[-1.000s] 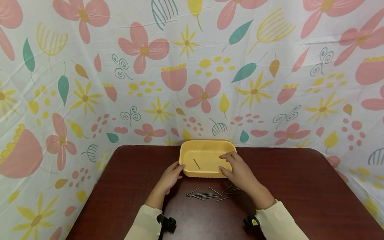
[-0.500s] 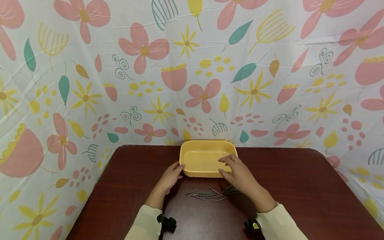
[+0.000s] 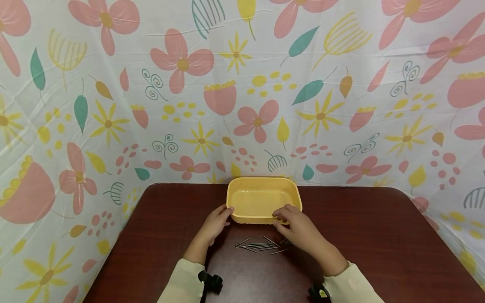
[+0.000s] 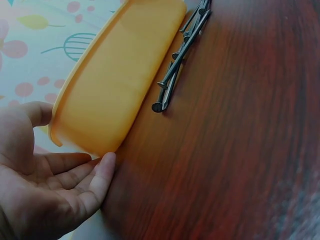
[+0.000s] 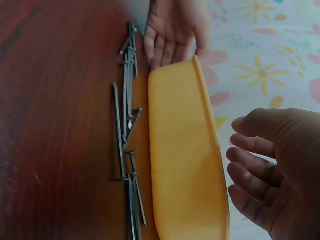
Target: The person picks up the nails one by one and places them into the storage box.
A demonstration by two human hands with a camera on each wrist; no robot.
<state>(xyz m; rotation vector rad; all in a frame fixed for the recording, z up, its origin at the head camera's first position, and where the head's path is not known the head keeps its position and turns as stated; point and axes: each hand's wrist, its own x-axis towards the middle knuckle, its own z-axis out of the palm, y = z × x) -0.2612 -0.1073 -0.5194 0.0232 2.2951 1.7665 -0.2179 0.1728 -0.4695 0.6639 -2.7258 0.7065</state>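
A yellow plastic bin [image 3: 248, 219] stands at the far edge of the table. My left hand [image 3: 214, 224] holds its left end, thumb at the rim and fingers at the lower edge, as the left wrist view shows. Above the bin's front right rim is my right hand [image 3: 299, 227], its fingers loosely bent; the right wrist view shows nothing between them. Several steel nails [image 3: 258, 246] lie in a loose pile on the table before the bin. More nails [image 5: 132, 200] lie under the right hand, partly hidden from the head view. The bin's visible floor shows no nail.
The dark red-brown wooden table [image 3: 163, 252] spreads out around both hands. Behind it hangs a white cloth [image 3: 242, 155] printed with flowers and leaves, close to the bin's back side. Black camera straps [image 3: 212, 282] sit on both wrists.
One second ago a nail showed inside the bin; half a second ago it is out of sight. My right hand has drawn back toward the bin's front rim. The left hand has stayed put.
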